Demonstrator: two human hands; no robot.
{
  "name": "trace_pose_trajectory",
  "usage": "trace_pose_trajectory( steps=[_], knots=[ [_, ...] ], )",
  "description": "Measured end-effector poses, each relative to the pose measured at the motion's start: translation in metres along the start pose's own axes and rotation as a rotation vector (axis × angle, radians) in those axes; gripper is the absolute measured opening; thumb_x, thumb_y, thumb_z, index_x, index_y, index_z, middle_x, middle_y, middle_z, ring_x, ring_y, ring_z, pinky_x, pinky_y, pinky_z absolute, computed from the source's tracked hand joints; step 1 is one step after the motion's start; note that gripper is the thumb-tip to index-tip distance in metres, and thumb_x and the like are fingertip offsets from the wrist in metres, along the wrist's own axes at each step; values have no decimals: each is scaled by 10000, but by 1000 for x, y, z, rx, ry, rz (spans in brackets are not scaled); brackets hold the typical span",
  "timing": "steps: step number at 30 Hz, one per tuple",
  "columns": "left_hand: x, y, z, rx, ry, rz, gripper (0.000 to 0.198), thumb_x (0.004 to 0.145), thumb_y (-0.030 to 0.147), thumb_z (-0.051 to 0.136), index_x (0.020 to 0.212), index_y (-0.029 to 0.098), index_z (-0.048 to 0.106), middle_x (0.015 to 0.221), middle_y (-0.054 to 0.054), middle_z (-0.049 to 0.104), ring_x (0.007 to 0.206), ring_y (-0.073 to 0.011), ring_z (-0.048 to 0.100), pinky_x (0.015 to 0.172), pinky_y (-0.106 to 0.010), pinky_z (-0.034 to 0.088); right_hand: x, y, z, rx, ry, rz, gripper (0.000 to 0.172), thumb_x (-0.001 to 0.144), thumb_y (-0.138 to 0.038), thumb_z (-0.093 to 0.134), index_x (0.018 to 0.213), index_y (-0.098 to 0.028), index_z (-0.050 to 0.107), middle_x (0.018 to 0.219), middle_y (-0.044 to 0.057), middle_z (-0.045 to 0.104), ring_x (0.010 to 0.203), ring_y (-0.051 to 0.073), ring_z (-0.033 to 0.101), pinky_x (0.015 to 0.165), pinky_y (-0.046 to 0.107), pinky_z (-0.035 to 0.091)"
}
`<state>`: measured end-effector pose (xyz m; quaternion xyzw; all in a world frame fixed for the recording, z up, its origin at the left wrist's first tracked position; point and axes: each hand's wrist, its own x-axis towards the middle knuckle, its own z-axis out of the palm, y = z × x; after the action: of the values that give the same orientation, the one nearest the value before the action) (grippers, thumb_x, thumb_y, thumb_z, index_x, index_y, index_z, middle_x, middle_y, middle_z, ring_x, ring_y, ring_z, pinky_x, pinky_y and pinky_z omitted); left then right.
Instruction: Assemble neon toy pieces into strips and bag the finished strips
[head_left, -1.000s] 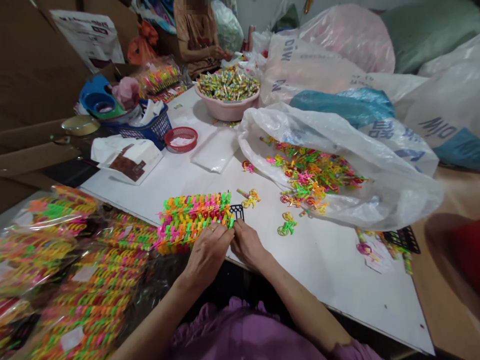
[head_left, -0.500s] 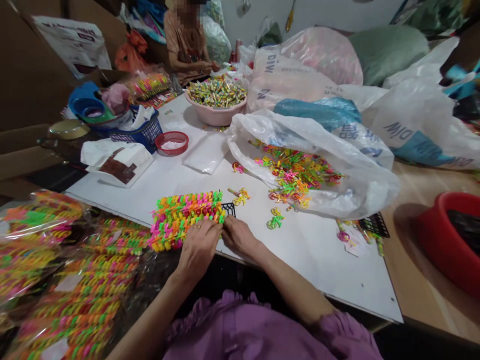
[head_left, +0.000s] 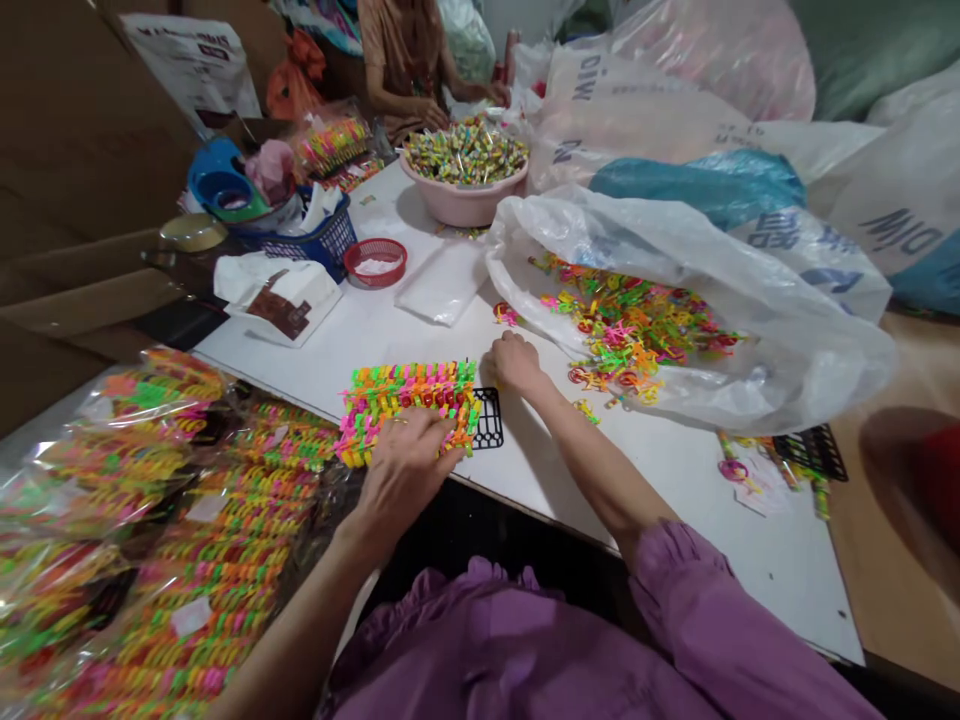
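A black plastic rack (head_left: 490,418) lies near the front edge of the white table, most of it filled with rows of small colourful plastic pieces (head_left: 409,385). My left hand (head_left: 411,455) rests on those rows, its fingers bent over them at the rack's right part. Beyond the rack's bare end, my right hand (head_left: 514,362) is down at the table with curled fingers; whatever is between its fingertips is hidden. Loose pieces (head_left: 619,345) spill from the mouth of a clear plastic bag (head_left: 787,375) to the right of that hand.
Behind stand a pink basin (head_left: 465,205) of wrapped sticks, a red basket (head_left: 376,262), a blue basket (head_left: 330,245) and a white pouch (head_left: 277,298). Bagged filled racks (head_left: 225,540) lie at the left. Another person (head_left: 409,70) works across the table. Large sacks (head_left: 660,130) fill the back right.
My right hand has moved from the rack's end, forward and right, to the loose pieces' place on the table. My left hand stays on the rows. The view has shifted.
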<state>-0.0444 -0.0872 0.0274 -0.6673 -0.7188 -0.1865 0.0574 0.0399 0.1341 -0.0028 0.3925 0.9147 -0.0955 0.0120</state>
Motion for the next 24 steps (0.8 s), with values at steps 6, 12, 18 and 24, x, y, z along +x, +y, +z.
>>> trace_pose_trajectory(
  steps=[6,12,18,24],
  knots=[
    [7,11,23,25,7,60,172,876,269,494,914,171,630,847,-50,617,878,-204,540,780,-339,409,-55,29,17,-66,0,-197,234,892,-175,396,992,-129,602,1063,122,533,986,215,468,818,306,355],
    [13,2,22,47,18,159,170,882,274,484,861,179,623,811,-46,613,819,-191,540,736,-329,401,-116,49,17,82,76,50,215,921,-253,400,1058,-194,555,1064,72,550,952,166,515,766,258,370],
    [15,3,24,109,41,212,137,871,234,494,826,182,612,810,-41,612,803,-199,541,707,-333,399,-97,34,16,34,28,262,212,855,-357,519,918,-159,563,907,85,607,839,213,572,662,286,371],
    [14,6,30,79,58,109,162,862,273,501,791,190,620,755,-35,606,753,-195,552,692,-328,410,-105,43,13,119,22,183,189,872,-307,491,1004,-181,542,971,68,603,872,201,566,653,276,362]
  ],
)
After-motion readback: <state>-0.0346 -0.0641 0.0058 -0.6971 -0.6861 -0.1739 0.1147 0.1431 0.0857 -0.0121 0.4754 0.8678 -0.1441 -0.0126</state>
